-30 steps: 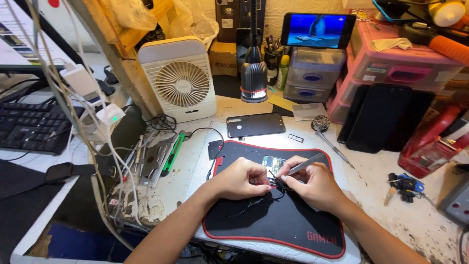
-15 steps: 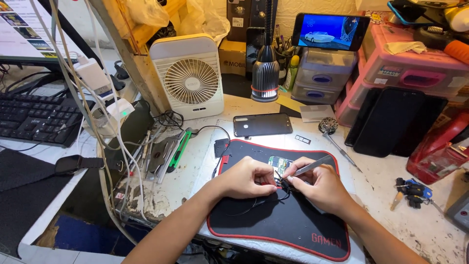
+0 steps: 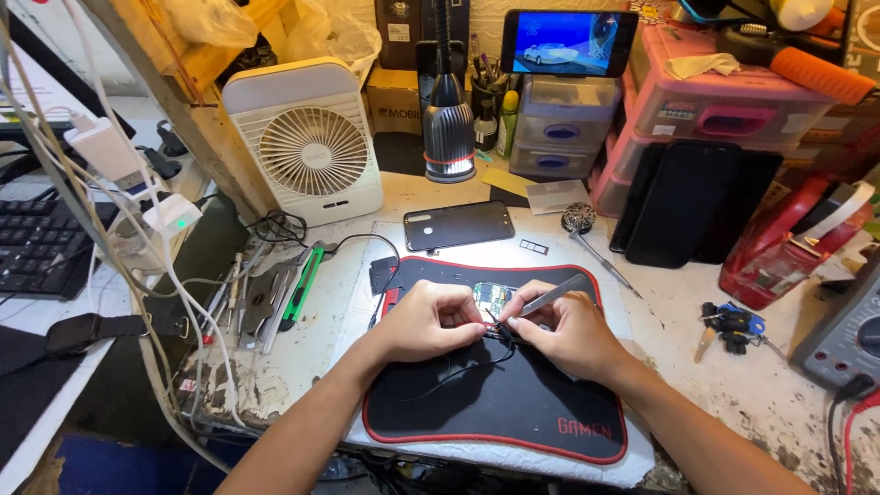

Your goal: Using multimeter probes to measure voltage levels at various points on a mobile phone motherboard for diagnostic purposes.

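Black mat (image 3: 513,403) with a red edge, and two hands fixing a tiny green board (image 3: 492,297) in the middle of it.

The left hand (image 3: 429,321) is curled nearly shut and pinches the near edge of the board to hold it down. The right hand (image 3: 570,332) is closed around thin metal tweezers (image 3: 550,295), and the tip meets the board next to some thin black wires (image 3: 458,362). A dark phone back (image 3: 458,225) lies farther away, and a white fan (image 3: 307,137) stands far left. A small screwdriver (image 3: 600,257) lies to the right. I think the tweezers could slip and scratch the board or pull a wire loose, because the parts are so small. If the left hand lets go, the board could slide.
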